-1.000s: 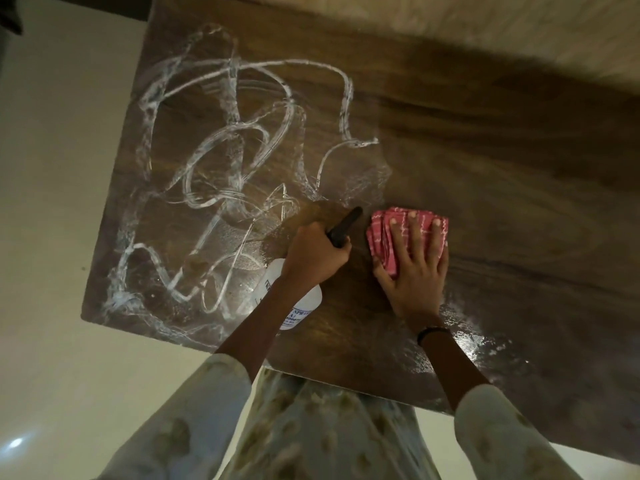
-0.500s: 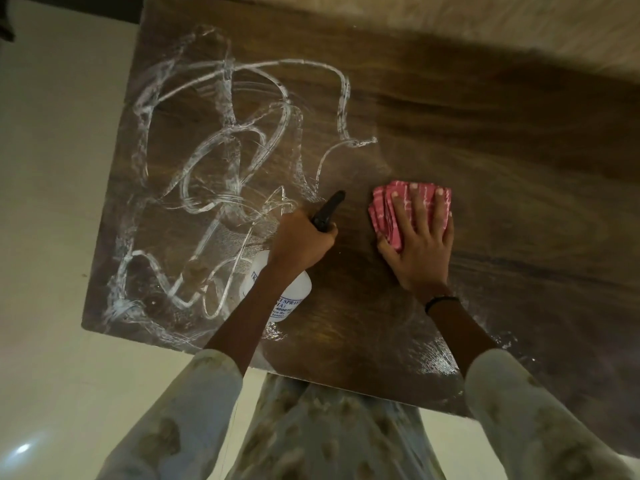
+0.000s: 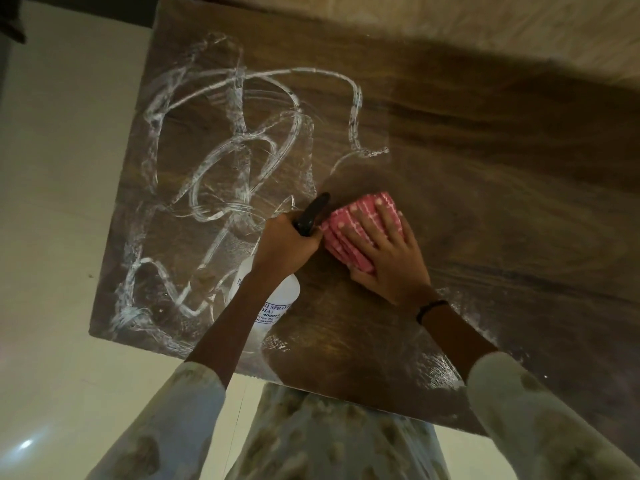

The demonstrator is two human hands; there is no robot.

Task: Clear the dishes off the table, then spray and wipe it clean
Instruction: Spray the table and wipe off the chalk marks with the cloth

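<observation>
The dark wooden table (image 3: 485,174) stands on a pale floor (image 3: 62,202), and its left half is looped all over with white foamy streaks (image 3: 239,133) of spray, while the near right edge glistens wet. Nothing stands between the two hands and the tabletop; they work side by side near the middle, almost touching. The left hand (image 3: 287,244) is clenched around the black trigger head of a spray bottle (image 3: 273,299), whose white body with a blue-lettered label hangs below the wrist, over the near part of the table, half hidden by the forearm. The right hand (image 3: 388,258) lies flat with fingers spread, pressing down on a folded pink cloth (image 3: 349,230) with a white pattern, which sits on the wood just right of the bottle's nozzle. A dark band (image 3: 431,310) circles the right wrist. Both arms come up from pale printed sleeves. The label's lettering is cut off by the arm and cannot be read in full, and the table's far right side fades into shadow.
</observation>
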